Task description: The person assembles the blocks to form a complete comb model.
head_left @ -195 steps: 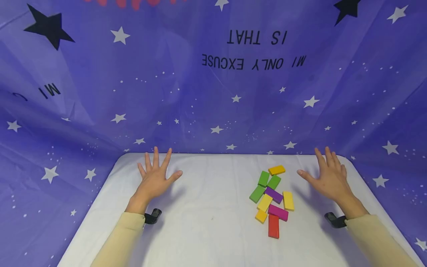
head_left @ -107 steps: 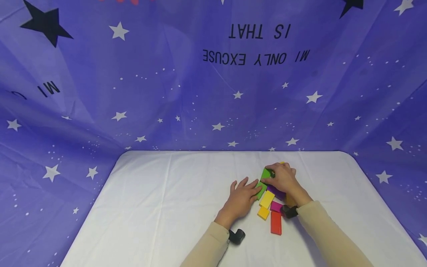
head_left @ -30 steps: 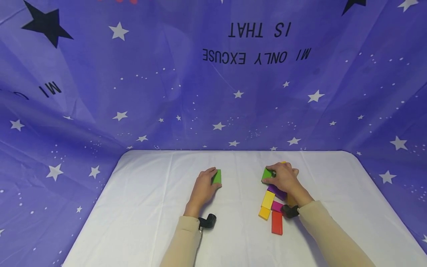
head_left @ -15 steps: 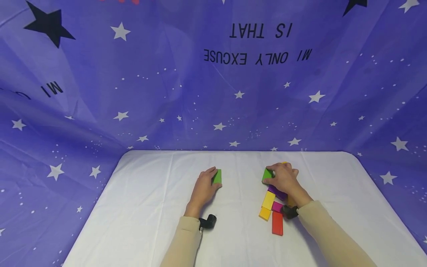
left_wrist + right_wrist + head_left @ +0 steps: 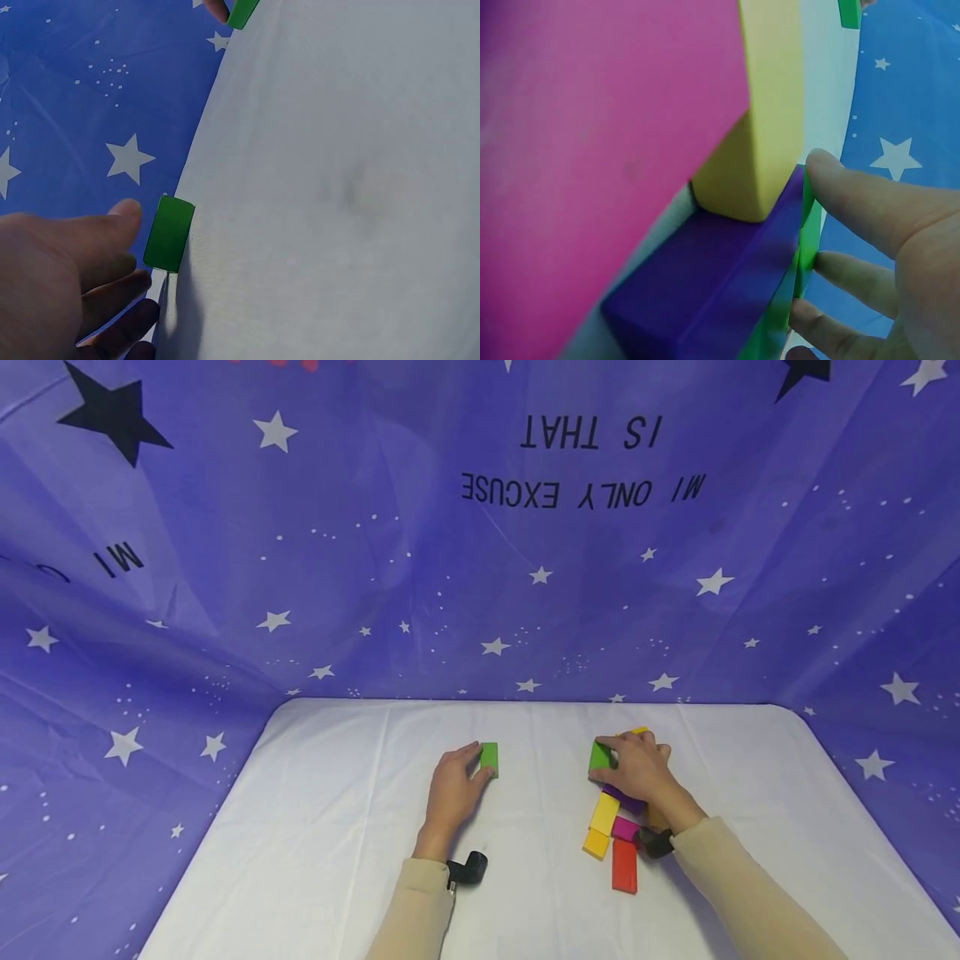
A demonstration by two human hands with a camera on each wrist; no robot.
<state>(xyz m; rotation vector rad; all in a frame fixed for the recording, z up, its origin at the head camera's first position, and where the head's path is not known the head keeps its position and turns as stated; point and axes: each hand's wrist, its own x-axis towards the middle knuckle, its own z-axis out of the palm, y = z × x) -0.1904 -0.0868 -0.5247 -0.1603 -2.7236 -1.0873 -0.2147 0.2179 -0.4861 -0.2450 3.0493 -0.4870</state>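
Near the far middle of the table, a green block [image 5: 489, 760] rests on the white cloth. My left hand [image 5: 452, 789] is beside it, thumb and fingers spread loosely; the left wrist view shows a gap between the thumb and the block [image 5: 169, 234]. Farther right, my right hand [image 5: 641, 766] pinches another green block [image 5: 600, 757] between thumb and fingers. More green shows low by those fingers in the right wrist view, partly covered. A purple block [image 5: 712, 277] lies just nearer than the held block, with a yellow block [image 5: 604, 813] against it.
Nearer on the right lie a small orange-yellow block [image 5: 596, 844], a magenta block [image 5: 626, 828] and a red block [image 5: 624, 867]. Two more yellow blocks are partly hidden by the right hand and wrist. A purple star-printed cloth [image 5: 420, 568] rises behind the white table [image 5: 300, 827].
Both hands began spread apart, then met at the blocks. My left hand took a green block leftward and has now loosened from it. My right hand stays at its green block, shifting slightly.
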